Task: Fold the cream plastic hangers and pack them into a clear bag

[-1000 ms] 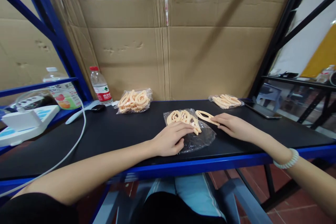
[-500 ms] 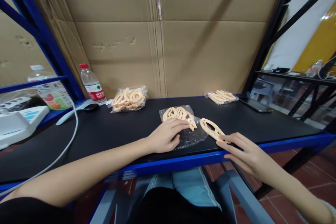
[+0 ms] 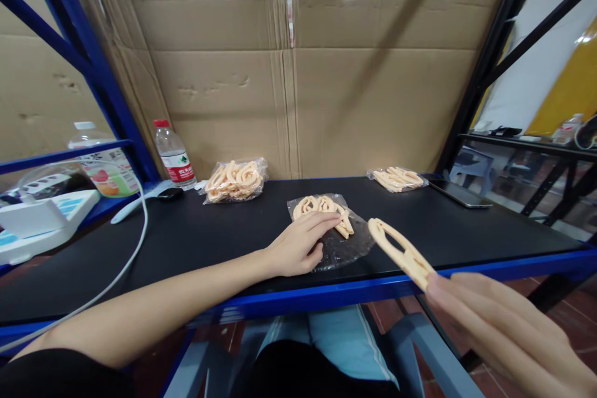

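Cream-coloured openwork pieces point(image 3: 323, 204) lie on a clear plastic bag point(image 3: 345, 249) near the table's front edge. My left hand point(image 3: 301, 244) rests over them, its fingertips touching the pieces and its fingers extended, thumb apart. In my right hand point(image 3: 485, 317) is a long cream openwork piece point(image 3: 402, 253), pinched at its near end and raised above the front edge, its far end pointing up and left. Part of the pieces on the bag is hidden under my left fingers.
Behind lie a filled bag point(image 3: 236, 180) left of centre and another point(image 3: 398, 179) at the right. A red-capped bottle point(image 3: 175, 158), a black-and-white handled object point(image 3: 140, 204) and a cable are at left. A flat dark device point(image 3: 461, 193) lies at far right.
My right hand has lifted the long piece off the table edge and moved right and closer to the camera. My left hand has stayed on the bagged pieces. The view has shifted slightly.
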The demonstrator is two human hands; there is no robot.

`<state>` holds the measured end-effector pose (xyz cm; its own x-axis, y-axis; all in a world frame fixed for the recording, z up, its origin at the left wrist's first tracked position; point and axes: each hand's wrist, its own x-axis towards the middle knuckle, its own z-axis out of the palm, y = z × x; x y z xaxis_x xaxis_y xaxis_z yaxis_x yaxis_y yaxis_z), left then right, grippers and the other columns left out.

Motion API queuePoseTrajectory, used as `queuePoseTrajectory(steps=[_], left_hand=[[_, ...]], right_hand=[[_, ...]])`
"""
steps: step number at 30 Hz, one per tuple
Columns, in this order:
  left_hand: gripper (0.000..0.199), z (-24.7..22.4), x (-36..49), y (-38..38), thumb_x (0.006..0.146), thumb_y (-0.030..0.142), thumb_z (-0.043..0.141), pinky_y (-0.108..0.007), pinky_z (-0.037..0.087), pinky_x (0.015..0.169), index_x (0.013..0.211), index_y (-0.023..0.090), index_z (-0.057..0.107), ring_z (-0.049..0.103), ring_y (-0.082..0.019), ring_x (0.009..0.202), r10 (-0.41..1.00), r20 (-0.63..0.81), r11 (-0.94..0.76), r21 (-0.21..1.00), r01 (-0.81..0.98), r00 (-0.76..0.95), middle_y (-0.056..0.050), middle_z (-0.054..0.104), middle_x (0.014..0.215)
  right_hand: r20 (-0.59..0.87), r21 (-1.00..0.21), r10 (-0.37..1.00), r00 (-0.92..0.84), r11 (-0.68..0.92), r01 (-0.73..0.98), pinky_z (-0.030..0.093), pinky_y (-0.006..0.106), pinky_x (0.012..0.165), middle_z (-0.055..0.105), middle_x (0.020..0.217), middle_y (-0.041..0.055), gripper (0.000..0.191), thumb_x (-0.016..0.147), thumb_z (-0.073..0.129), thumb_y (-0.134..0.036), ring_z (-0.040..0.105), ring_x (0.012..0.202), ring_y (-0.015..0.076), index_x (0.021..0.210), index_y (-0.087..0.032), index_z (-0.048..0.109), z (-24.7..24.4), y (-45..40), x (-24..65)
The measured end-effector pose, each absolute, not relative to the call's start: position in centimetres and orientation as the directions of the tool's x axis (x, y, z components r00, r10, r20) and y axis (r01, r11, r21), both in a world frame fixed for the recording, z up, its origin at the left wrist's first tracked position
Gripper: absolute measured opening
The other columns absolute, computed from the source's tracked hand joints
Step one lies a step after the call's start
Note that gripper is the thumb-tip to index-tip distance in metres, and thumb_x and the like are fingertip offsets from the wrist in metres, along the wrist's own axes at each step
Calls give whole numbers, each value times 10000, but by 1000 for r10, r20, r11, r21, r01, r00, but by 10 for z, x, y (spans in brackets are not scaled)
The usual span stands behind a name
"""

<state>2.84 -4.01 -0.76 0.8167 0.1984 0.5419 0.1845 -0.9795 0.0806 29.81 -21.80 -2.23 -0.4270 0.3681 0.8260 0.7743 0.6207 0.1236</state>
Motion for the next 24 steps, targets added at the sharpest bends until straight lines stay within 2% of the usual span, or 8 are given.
queuePoseTrajectory(steps=[3, 7, 9, 11, 14, 17, 20, 24], left_hand=[[695, -7, 29, -39, 739, 38, 423, -489, 323, 1102, 1407, 180, 291, 338, -252, 1344, 202, 552, -979, 89, 184, 809, -144, 396, 1423], [763, -6, 29, -40, 716, 24, 430, -517, 305, 1106, 1435, 193, 239, 303, -264, 1364, 205, 554, -979, 101, 179, 807, -142, 354, 1453], [770, -5, 29, -41, 716, 27, 434, -513, 300, 1110, 1440, 188, 225, 300, -261, 1365, 212, 556, -977, 103, 186, 804, -146, 349, 1455], [772, -5, 28, -42, 720, 32, 434, -514, 300, 1110, 1442, 191, 213, 303, -260, 1363, 225, 558, -974, 106, 201, 799, -144, 350, 1454], [759, -6, 27, -42, 730, 39, 432, -513, 302, 1109, 1441, 189, 211, 306, -258, 1362, 227, 559, -973, 103, 204, 797, -141, 351, 1452], [719, -7, 27, -41, 751, 46, 429, -498, 287, 1120, 1430, 175, 233, 300, -251, 1365, 210, 562, -977, 81, 199, 800, -144, 355, 1448], [681, -6, 27, -42, 769, 51, 426, -490, 290, 1117, 1417, 167, 255, 319, -245, 1354, 192, 571, -979, 54, 196, 798, -151, 383, 1427], [537, 10, 25, -46, 831, 88, 430, -479, 321, 1092, 1354, 183, 355, 386, -239, 1311, 162, 570, -982, 16, 186, 805, -141, 445, 1388]], right_hand=[[774, 267, 279, -568, 670, 693, 565, 368, 819, 697, 1062, 87, 392, 969, 363, -207, 662, 928, 247, 1327, -184, 521, -17, -223, 271], [610, 466, 128, -782, 740, 484, 571, 377, 682, 710, 969, 123, 402, 919, 316, -81, 663, 847, 239, 1201, -135, 598, -6, -176, 244], [572, 571, 115, -812, 655, 495, 561, 356, 639, 708, 840, 116, 348, 904, 351, -52, 657, 764, 227, 1031, -128, 666, 0, -146, 236], [546, 615, 195, -815, 568, 547, 549, 332, 610, 689, 787, 109, 308, 899, 384, -45, 643, 711, 215, 885, -126, 680, 1, -121, 228], [505, 545, 504, -701, 443, 711, 525, 314, 521, 656, 758, 139, 259, 854, 425, 0, 634, 658, 230, 847, -85, 670, -3, -97, 218], [430, 444, 745, -510, 318, 838, 521, 302, 486, 656, 813, 180, 250, 804, 466, 42, 649, 662, 250, 944, -41, 656, -9, -84, 212], [405, 365, 802, -438, 298, 882, 560, 317, 584, 659, 952, 211, 305, 799, 472, 45, 669, 790, 273, 1053, -30, 622, -11, -82, 211], [528, 213, 691, -495, 456, 864, 572, 345, 729, 658, 1043, 184, 318, 854, 418, -10, 666, 891, 258, 1106, -78, 599, -1, -107, 225]])
